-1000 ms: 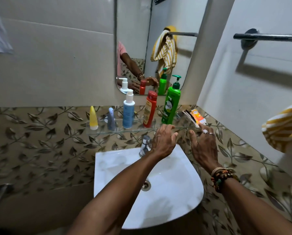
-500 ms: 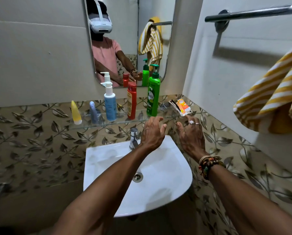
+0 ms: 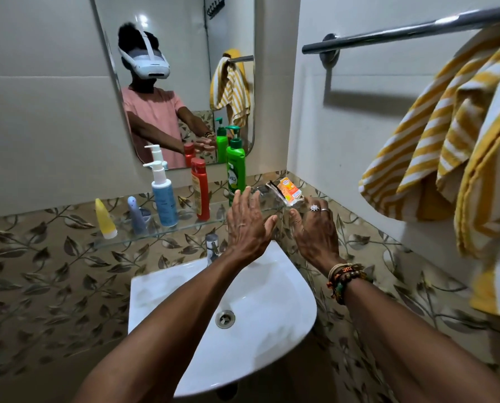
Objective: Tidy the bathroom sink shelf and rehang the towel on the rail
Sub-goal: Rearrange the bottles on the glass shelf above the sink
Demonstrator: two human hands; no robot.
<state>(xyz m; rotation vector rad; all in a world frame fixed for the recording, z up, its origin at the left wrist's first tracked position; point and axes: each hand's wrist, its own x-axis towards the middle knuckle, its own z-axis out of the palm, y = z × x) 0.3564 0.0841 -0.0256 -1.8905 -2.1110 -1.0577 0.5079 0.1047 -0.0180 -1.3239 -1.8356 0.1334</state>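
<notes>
Shelf [image 3: 167,232] front open; bottles [image 3: 202,196] block back, towel [image 3: 446,135] crowds right.

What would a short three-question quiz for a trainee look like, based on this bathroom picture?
1. True or false: the striped towel hangs on the towel rail.
2. Which container on the glass shelf stands farthest left? A yellow tube B red bottle C green pump bottle
3. Fill in: the left hand and right hand are both ___ and hold nothing.

Key: 1 true; 2 A; 3 open
</notes>
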